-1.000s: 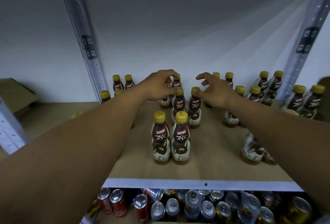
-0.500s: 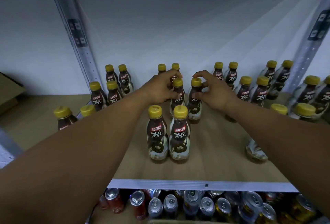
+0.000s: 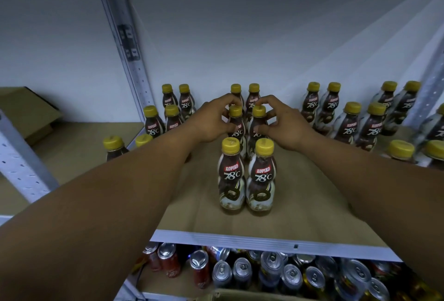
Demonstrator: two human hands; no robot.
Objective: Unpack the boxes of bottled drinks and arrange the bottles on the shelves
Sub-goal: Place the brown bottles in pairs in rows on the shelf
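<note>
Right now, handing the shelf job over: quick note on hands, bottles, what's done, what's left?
Hands: left hand grips the middle-left bottle at the neck; right hand grips the middle-right bottle.
Where: that pair is between the back pair and the front pair on the shelf; its bases are hidden.
Done: paired columns stand upright at left and right.
Left: let go of this pair and fill the rest of the shelf. Remaining stock is not in view. Cans sit below.
</note>
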